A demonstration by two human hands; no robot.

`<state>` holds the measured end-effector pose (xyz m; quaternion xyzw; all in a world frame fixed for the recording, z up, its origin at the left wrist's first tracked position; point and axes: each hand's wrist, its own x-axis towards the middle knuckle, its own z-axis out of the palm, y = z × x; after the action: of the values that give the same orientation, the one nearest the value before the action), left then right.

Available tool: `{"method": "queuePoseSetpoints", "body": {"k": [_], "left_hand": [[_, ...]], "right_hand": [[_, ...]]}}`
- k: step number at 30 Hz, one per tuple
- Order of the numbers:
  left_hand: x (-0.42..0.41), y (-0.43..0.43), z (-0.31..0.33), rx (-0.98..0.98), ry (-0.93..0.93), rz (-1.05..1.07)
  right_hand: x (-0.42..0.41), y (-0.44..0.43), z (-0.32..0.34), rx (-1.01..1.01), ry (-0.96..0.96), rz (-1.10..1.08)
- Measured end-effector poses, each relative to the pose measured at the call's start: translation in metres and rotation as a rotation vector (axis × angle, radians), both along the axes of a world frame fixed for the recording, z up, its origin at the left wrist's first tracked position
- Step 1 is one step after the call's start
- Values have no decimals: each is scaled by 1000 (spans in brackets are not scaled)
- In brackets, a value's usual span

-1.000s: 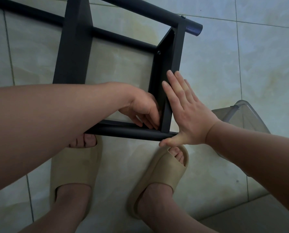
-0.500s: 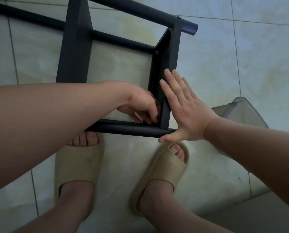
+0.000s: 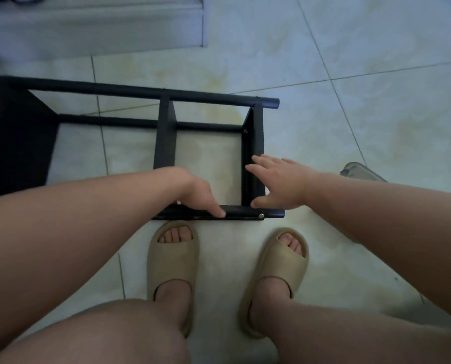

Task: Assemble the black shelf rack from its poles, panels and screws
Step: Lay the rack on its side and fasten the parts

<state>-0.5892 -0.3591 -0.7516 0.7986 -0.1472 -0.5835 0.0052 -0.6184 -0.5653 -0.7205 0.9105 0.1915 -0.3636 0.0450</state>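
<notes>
1. The black shelf rack (image 3: 165, 135) lay on its side on the tiled floor (image 3: 350, 101), directly ahead of the person's feet.
2. Three panels were seen fitted between the poles: a large dark panel (image 3: 17, 143) at the left end, a middle panel, and a right end panel (image 3: 257, 143).
3. The near pole (image 3: 245, 209) ran across just beyond the toes. A screw head (image 3: 261, 216) showed at its right end. A second screw (image 3: 245, 131) showed on the right end panel near the far lower pole (image 3: 114, 122).
4. The left hand (image 3: 197, 189) rested on the near pole. Its index finger (image 3: 216, 210) lay straight along the pole's top. The other fingers were hidden beneath the hand, so whether they curled round the pole could not be told.
5. The right hand (image 3: 282, 182) was held flat against the outer face of the right end panel, fingers (image 3: 261, 161) spread and straight, the thumb reaching down close to the near pole. It pinched nothing.
6. The feet wore beige slippers (image 3: 173, 261), set just short of the near pole.
7. A grey object (image 3: 361, 173) lay partly hidden behind the right forearm; it could not be identified.
8. A pale raised ledge (image 3: 93, 24) ran along the top of the view.
</notes>
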Motion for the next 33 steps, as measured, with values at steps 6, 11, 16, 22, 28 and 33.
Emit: {"method": "queuePoseSetpoints", "body": {"k": [6, 11, 16, 22, 28, 33], "left_hand": [[-12, 0, 49, -85, -229, -79], [4, 13, 103, -220, -475, 35], [4, 18, 150, -286, -652, 13], [-28, 1, 156, -412, -851, 77], [-29, -1, 143, -409, -851, 133], [-9, 9, 123, -399, -883, 170]], "right_hand": [[-9, 10, 57, 67, -11, -194], [-28, 3, 95, 152, -66, -274], [-45, -12, 123, 220, -142, -368], [-58, -19, 133, 192, -270, -443], [-61, -10, 125, 178, -366, -433], [-42, -1, 103, 204, -374, -412]]}}
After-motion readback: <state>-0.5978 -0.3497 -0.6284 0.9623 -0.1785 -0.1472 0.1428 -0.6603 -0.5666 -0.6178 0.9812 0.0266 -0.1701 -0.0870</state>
